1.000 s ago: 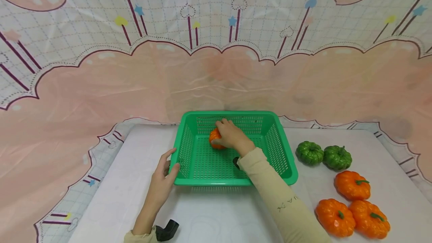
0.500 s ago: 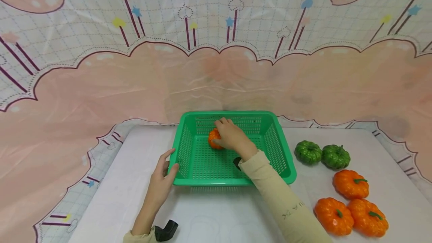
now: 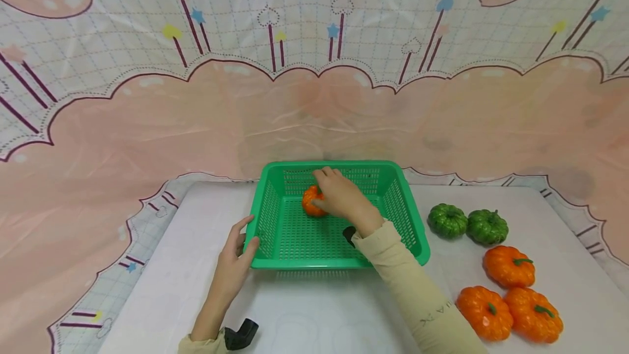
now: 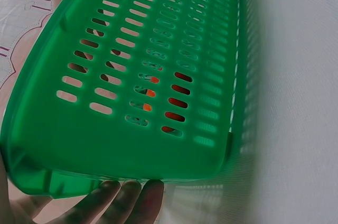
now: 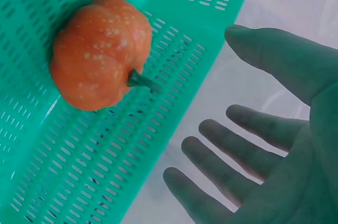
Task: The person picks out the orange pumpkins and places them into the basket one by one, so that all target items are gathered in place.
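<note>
- Head view: a green slotted basket (image 3: pixel 314 264) stands on a white counter (image 3: pixel 304 316), towards its far edge. One small pumpkin (image 3: pixel 312 202), orange, sits inside on the basket floor, left of the middle and nearer the far wall.
- Head view: the left hand (image 3: pixel 235 264) is clamped on the left rim of the basket, thumb over the edge, other fingers along the outer side.
- Head view: the right hand (image 3: pixel 344 195) is within the basket, just beside the small pumpkin and partly hiding it. A pale sleeve (image 3: pixel 417 294) covers the forearm.
- Head view: to the right of the basket, two green pumpkins (image 3: pixel 447 220) lie side by side; nearer the person, three orange pumpkins (image 3: pixel 485 313) are grouped close together. A patterned cloth (image 3: pixel 196 119) backs the counter.
- Left wrist view: fingertips meet the basket's edge; orange shows through several slots in the wall.
- Right wrist view: fingers and thumb are spread apart, with a gap between them and the small pumpkin. Its green stem points sideways, towards the hand.
</note>
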A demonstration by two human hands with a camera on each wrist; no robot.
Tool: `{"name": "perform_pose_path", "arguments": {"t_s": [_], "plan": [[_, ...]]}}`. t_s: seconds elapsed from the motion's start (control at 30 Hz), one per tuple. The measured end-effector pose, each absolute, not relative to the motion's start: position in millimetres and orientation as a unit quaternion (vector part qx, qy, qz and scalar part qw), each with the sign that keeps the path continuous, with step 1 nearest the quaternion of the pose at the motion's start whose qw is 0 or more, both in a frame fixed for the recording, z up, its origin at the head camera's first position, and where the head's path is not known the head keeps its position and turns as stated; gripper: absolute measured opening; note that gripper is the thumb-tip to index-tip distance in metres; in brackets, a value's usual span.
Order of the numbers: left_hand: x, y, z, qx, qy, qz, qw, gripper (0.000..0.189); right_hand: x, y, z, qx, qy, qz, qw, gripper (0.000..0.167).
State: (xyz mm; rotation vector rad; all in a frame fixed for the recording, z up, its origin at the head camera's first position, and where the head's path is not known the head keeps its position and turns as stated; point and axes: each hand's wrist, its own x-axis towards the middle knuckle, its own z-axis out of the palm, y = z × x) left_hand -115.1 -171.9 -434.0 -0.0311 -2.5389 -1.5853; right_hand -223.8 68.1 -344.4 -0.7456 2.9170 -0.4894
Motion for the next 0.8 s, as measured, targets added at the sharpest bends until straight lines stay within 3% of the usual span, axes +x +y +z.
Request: {"name": "perform_pose_path", "arguments": {"t_s": [0.8], "plan": [[-116,-173,-435,-0.013,-0.845,-0.531,0.066,0.048,-202,93,-329,-0.258,0.95,-0.175,0.018,0.067]]}}
